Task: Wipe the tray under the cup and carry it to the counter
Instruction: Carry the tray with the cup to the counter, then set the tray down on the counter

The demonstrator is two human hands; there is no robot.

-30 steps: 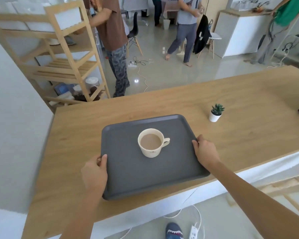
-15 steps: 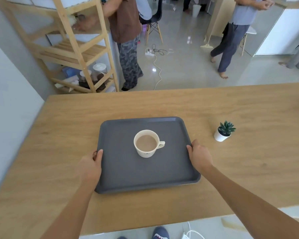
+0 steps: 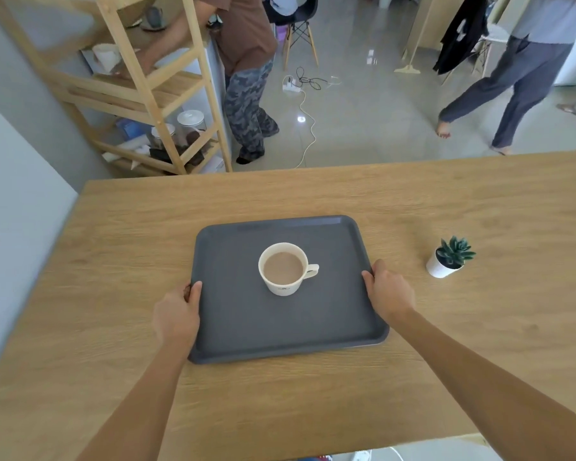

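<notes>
A dark grey tray (image 3: 246, 331) lies flat on the wooden counter (image 3: 113, 277), well in from the near edge. A cream cup (image 3: 285, 269) full of milky brown drink stands upright near the tray's middle, handle pointing right. My left hand (image 3: 177, 314) grips the tray's left rim, thumb on top. My right hand (image 3: 388, 291) grips the right rim the same way. No cloth is in view.
A small succulent in a white pot (image 3: 448, 257) stands on the counter right of the tray. Beyond the far edge are a wooden shelf unit (image 3: 153, 94) with jars, two standing people (image 3: 246, 78), a chair and cables on the floor. A grey wall (image 3: 10, 211) borders the left.
The tray has slid further onto the counter, away from the near edge, with both hands holding its rims. The view has tilted down and moved forward over the counter.
</notes>
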